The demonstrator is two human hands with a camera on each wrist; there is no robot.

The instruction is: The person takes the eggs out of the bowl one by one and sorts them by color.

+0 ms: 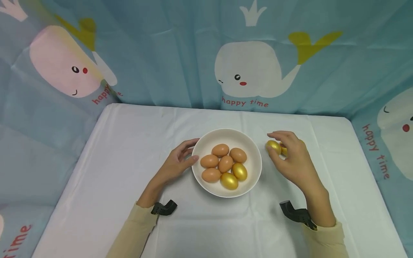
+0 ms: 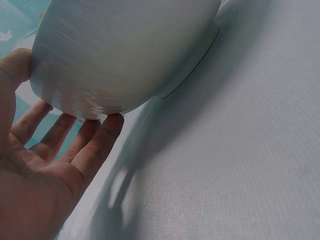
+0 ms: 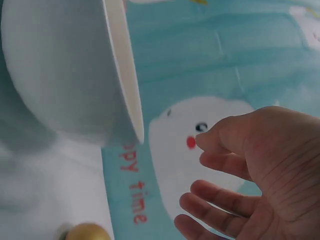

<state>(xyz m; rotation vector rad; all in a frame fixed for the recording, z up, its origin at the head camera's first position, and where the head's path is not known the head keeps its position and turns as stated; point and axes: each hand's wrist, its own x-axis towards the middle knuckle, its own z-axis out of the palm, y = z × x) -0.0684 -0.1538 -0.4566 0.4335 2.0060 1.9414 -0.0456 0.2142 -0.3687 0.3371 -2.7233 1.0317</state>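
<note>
A white bowl (image 1: 226, 133) stands on the table with several brown eggs (image 1: 225, 163) and two golden eggs (image 1: 229, 181) inside. My left hand (image 1: 176, 162) grips the bowl's left side; its thumb lies at the rim, and the fingertips touch the outer wall in the left wrist view. To the right of the bowl, two more golden eggs (image 1: 273, 146) sit close together on the cloth, one partly hidden by my right hand (image 1: 292, 159). That hand hovers over them, fingers loosely bent, holding nothing. One golden egg (image 3: 87, 233) shows at the bottom of the right wrist view.
White cloth (image 1: 206, 225) covers the table. A blue curtain (image 1: 180, 64) printed with whales hangs behind it and at both sides. A black wrist mount (image 1: 164, 208) sits on the left forearm, another (image 1: 298, 215) on the right.
</note>
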